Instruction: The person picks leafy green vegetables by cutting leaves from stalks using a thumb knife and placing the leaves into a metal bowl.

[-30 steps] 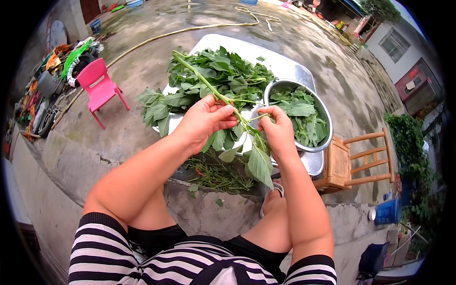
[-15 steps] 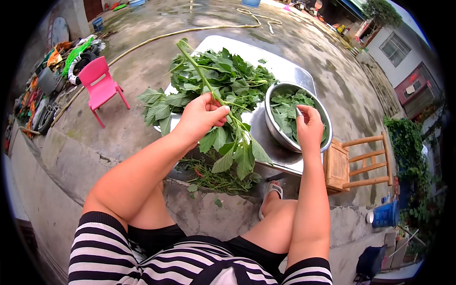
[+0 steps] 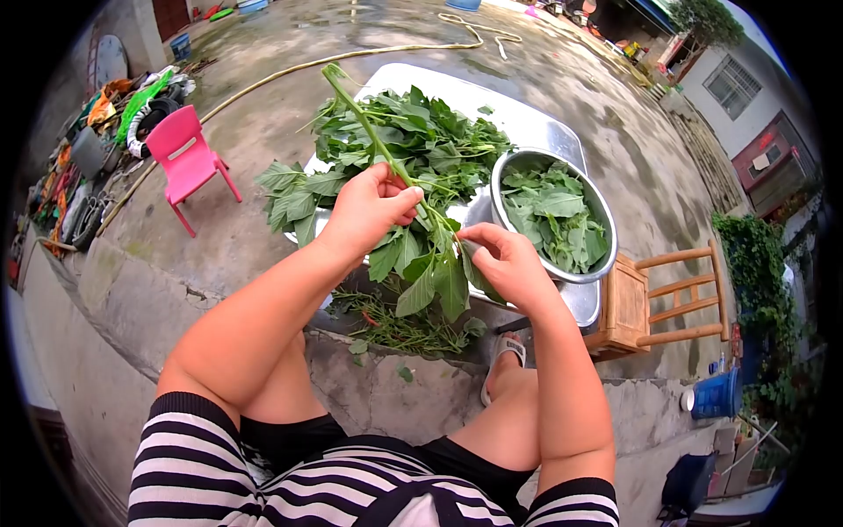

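My left hand (image 3: pixel 373 206) is closed around a thick green leafy stalk (image 3: pixel 358 112), which slants from upper left down to drooping leaves. At those leaves, my right hand (image 3: pixel 505 263) pinches a leaf (image 3: pixel 470 263) of the same stalk between thumb and fingers. Behind my left hand a heap of leafy greens (image 3: pixel 413 132) covers much of the metal table (image 3: pixel 549 132). A steel bowl (image 3: pixel 608 211) holding plucked leaves (image 3: pixel 558 206) sits on the table's right side, just beyond my right hand.
Stripped stems (image 3: pixel 399 325) lie on the ground below the table. A wooden chair (image 3: pixel 628 303) stands at the right, a pink plastic chair (image 3: pixel 184 154) at the left. A yellow hose (image 3: pixel 290 70) crosses the concrete yard. One blue bucket (image 3: pixel 713 395) is at the lower right.
My right hand has moved from over the bowl, down and left, to the stalk's leaves. The leaves in the bowl now show fully. My left hand keeps its hold on the stalk.
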`<state>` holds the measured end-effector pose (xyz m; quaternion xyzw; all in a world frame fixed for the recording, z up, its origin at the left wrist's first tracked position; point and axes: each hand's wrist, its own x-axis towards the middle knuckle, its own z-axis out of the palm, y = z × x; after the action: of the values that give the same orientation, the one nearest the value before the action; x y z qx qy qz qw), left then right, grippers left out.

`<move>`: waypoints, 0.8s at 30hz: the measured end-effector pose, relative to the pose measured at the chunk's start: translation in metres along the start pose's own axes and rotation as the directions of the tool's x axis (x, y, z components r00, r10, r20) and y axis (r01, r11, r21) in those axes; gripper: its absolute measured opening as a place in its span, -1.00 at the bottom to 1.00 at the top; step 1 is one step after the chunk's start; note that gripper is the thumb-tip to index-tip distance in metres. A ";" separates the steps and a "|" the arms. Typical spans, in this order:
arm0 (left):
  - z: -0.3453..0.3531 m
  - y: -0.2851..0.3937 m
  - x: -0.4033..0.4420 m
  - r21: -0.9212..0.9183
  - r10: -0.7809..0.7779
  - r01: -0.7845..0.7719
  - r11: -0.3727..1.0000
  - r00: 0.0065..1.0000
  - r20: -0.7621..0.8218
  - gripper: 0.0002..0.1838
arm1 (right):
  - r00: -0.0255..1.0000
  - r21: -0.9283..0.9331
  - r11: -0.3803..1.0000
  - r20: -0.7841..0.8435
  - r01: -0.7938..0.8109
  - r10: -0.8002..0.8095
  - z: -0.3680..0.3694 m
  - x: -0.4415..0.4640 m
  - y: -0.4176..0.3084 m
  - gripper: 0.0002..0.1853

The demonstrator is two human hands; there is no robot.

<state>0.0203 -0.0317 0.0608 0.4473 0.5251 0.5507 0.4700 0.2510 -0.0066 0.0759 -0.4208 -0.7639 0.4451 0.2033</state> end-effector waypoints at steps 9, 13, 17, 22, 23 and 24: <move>-0.001 0.000 0.000 0.022 0.013 -0.013 1.000 1.000 0.003 -0.79 | 1.000 0.088 0.996 0.017 -0.012 0.011 0.007 0.005 0.005 -0.66; -0.001 -0.002 0.001 0.000 0.059 -0.059 0.998 0.998 -0.021 -0.80 | 0.998 0.108 0.993 -0.046 0.040 -0.035 0.011 0.007 0.012 -0.68; -0.001 -0.004 0.002 0.027 0.094 -0.094 0.995 0.995 -0.014 -0.80 | 0.999 0.118 0.993 -0.047 -0.011 0.017 0.009 0.006 0.005 -0.69; -0.003 -0.004 0.002 0.094 0.079 -0.082 0.992 0.996 0.030 -0.79 | 0.997 0.075 0.997 -0.073 0.012 -0.007 0.011 0.008 0.010 -0.69; -0.004 -0.002 0.001 0.093 0.079 -0.082 0.992 0.996 0.029 -0.79 | 0.985 0.033 0.991 -0.112 0.133 -0.128 0.012 0.012 0.019 -0.68; -0.004 0.000 0.001 0.078 0.041 -0.042 0.996 0.999 0.015 -0.79 | 0.957 -0.014 0.968 -0.146 0.251 -0.250 0.012 0.015 0.027 -0.68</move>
<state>0.0157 -0.0311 0.0606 0.4799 0.5336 0.5363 0.4441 0.2470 0.0066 0.0456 -0.3517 -0.7930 0.3854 0.3145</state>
